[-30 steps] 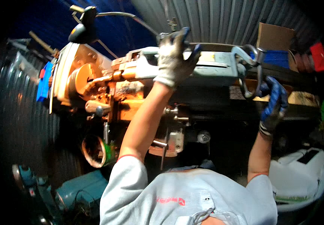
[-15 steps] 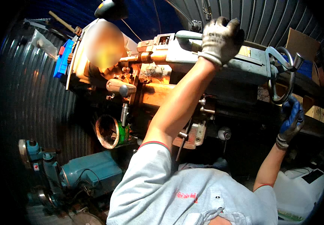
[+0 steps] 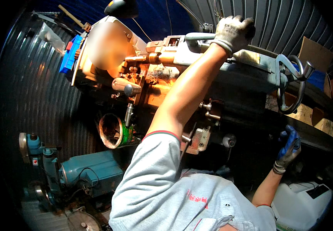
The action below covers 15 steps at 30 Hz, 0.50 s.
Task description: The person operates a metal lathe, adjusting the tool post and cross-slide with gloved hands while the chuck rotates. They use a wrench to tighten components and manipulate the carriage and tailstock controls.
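Observation:
My left hand (image 3: 234,34), in a whitish knit glove, is closed on top of the grey tailstock (image 3: 257,61) of a lathe. What its fingers grip is hidden behind the glove; a curved light-grey lever (image 3: 198,37) runs in beside the wrist. My right hand (image 3: 289,146), in a glove with blue-coated fingers, hangs below the tailstock's handwheel (image 3: 302,90), apart from it. Its fingers are loosely bent with nothing visible in them. Left of the tailstock, a spindle-like part (image 3: 155,57) points toward the lamplit headstock, where a blurred patch hides detail.
A tool post handle (image 3: 124,87) and a round tin (image 3: 110,133) with a green side stand left of my forearm. Blue-green machinery (image 3: 91,173) sits lower left. A white plastic container (image 3: 301,202) is lower right. Corrugated metal walls the back.
My right hand has come off the handwheel, dropping down and left toward me. My left hand stays on the tailstock while the view shifts slightly.

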### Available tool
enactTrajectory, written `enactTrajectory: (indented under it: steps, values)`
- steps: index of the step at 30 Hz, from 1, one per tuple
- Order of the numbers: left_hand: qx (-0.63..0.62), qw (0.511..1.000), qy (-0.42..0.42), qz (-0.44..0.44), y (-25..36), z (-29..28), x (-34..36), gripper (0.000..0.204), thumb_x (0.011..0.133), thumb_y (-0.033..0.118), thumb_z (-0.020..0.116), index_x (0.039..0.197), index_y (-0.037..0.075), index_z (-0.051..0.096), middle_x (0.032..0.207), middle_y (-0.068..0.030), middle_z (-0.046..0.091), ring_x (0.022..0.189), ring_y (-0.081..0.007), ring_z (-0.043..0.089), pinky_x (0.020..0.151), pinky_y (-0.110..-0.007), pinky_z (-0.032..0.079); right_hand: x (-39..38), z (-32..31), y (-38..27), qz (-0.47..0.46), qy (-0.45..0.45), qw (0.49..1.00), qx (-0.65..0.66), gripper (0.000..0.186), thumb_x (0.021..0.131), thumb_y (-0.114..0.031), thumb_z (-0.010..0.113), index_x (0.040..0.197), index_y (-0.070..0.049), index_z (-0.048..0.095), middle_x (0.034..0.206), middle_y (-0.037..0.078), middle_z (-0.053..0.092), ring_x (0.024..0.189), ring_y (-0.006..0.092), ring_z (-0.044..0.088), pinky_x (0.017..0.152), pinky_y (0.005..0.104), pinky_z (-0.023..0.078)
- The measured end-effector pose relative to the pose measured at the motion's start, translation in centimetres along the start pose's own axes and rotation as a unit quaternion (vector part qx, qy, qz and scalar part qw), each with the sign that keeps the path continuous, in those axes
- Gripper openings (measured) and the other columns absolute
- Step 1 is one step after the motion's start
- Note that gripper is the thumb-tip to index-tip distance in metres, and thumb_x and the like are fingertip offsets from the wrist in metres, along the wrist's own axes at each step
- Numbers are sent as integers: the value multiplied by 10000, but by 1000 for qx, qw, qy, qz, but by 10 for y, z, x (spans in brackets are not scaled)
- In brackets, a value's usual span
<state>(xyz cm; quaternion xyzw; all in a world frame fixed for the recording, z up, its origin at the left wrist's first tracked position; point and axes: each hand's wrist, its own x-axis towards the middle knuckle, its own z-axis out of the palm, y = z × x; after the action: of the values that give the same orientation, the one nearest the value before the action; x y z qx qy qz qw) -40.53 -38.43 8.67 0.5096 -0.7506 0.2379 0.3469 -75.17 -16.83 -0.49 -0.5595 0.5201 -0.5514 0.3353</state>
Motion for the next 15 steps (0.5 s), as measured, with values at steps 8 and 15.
enactTrajectory:
  steps: [8,15]
  values:
    - [124,934,-205,-265,-103,31,44,319,884,339,608,1129,135,604,1043,-164,681,937,-326,693,764,-435,566,8,-12,13,37,32,998,-50,492,987,-444,502,1097,4,670,852,73,656,688,132,585,600,258,481]
    - [103,836,-123,-525,-199,6,2,564,830,308,646,1321,88,477,1235,-232,616,1140,-337,621,968,-430,498,71,-56,92,-7,-11,998,-56,461,1014,-345,464,1344,-31,533,1342,113,550,1248,239,501,1068,379,387]
